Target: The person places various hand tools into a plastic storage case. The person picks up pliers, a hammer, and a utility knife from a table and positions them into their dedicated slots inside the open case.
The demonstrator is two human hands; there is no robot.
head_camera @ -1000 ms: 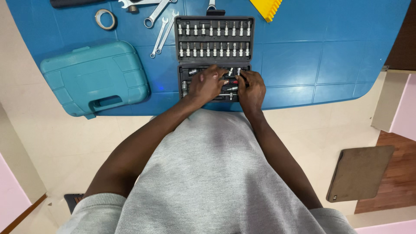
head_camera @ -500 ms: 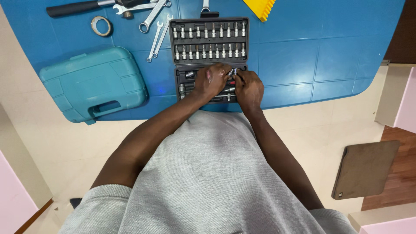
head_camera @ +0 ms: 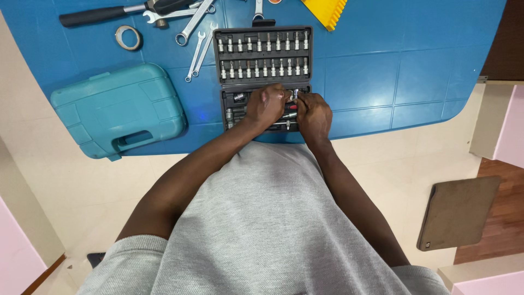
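Note:
An open black socket set case [head_camera: 263, 76] lies on the blue table [head_camera: 382, 65]. Its upper half holds two rows of upright silver sockets [head_camera: 262, 54]. Both of my hands are over the lower half. My left hand [head_camera: 265, 106] curls over the tray's middle and hides most of the pieces there. My right hand [head_camera: 312, 113] is beside it, with its fingertips pinched on a small silver socket [head_camera: 295, 94] near the tray's upper edge. My left fingertips reach almost to the same piece, but what they hold is hidden.
A shut teal plastic case [head_camera: 120, 109] lies left of the set. Behind it are several spanners [head_camera: 194, 38], a black-handled tool [head_camera: 93, 15] and a tape roll [head_camera: 126, 37]. A yellow toothed scraper [head_camera: 327, 11] is at the back. A brown board [head_camera: 458, 213] lies on the floor at right.
My hands have drawn closer together and shifted towards the lower tray's upper edge, fingertips meeting at the small socket. The camera view has drifted slightly.

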